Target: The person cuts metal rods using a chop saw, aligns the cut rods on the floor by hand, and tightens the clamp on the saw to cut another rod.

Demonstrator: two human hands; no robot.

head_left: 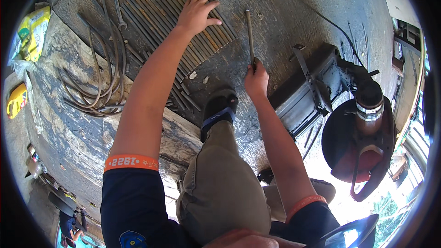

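Note:
My left hand [197,13] rests with its fingers spread over a row of rusty metal rods [158,7] laid side by side on the floor. Whether it presses on them, I cannot tell. To its right, my right hand [256,81] is closed around the lower end of a short metal rod [250,32]. That rod points away from me, apart from the row. Shorter rod pieces [183,94] lie loosely at the near end of the row, by my sandalled foot [219,110].
On the right stands a cut-off saw [363,142] with a metal base and clamp [308,85]; a black cable [330,20] runs behind it. Curved metal rods [103,92] and a wrench [118,9] lie left. Farther left are a yellow bag [36,32] and a yellow tool [17,101]. Another person [69,225] is at lower left.

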